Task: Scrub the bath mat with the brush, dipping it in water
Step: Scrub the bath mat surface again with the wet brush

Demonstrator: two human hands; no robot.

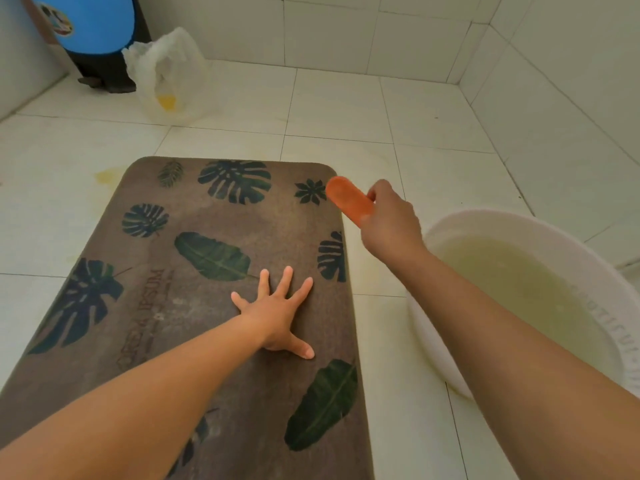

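A brown bath mat (pixel 194 271) printed with dark green leaves lies flat on the tiled floor. My left hand (pixel 280 317) presses on its right half, palm down with the fingers spread. My right hand (pixel 389 223) grips an orange brush (pixel 348 199), held in the air just off the mat's far right edge. Only the brush's smooth orange back shows; its bristles are hidden. A white basin (pixel 446 230) of cloudy, yellowish water stands on the floor to the right of the mat, under my right forearm.
White tiled floor (pixel 346 109) runs to tiled walls at the back and right. A white plastic bag (pixel 166 74) sits at the back left beside a blue and dark object (pixel 93 26). A yellowish stain (pixel 105 176) marks the floor by the mat's far left corner.
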